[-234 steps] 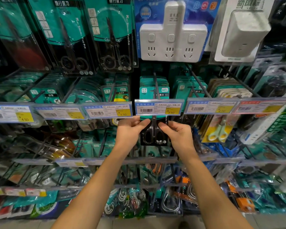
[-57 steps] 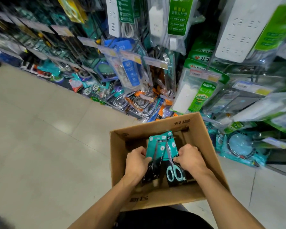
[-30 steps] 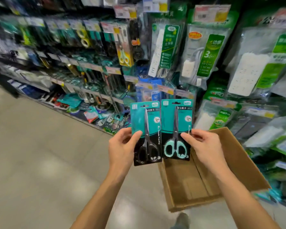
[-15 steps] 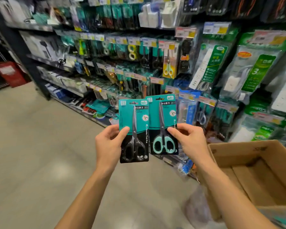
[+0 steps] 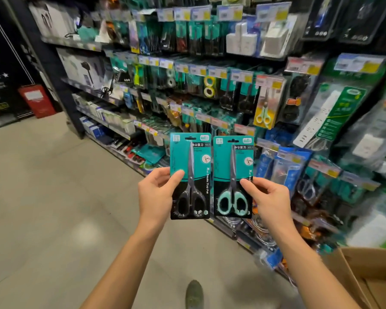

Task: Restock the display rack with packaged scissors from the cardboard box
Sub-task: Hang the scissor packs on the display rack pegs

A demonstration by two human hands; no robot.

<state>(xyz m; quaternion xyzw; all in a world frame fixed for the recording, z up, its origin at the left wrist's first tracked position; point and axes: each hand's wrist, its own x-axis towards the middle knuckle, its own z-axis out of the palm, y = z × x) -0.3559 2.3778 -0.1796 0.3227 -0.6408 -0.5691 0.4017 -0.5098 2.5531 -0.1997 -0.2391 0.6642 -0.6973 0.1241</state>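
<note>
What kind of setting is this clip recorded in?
Most likely a retail shop aisle: peg racks of hanging carded goods with yellow-and-white price tags, packaged white power strips, and a brown cardboard stock box on the tiled floor.

A shop — price-tagged display rack [image 5: 210, 70]; hanging goods.

There is a single view, from a wide-angle camera worn on the person's head. It looks forward and somewhat down along a shop aisle, so the pale tiled floor [image 5: 42, 197] fills the near left and the tall display rack of hanging packaged goods [image 5: 210, 85] runs from the far left across to the near right, bending at the edges. Both bare forearms rise from the bottom edge, close to the lens. An open brown cardboard box [image 5: 370, 275] is cut off at the near right corner.
</note>
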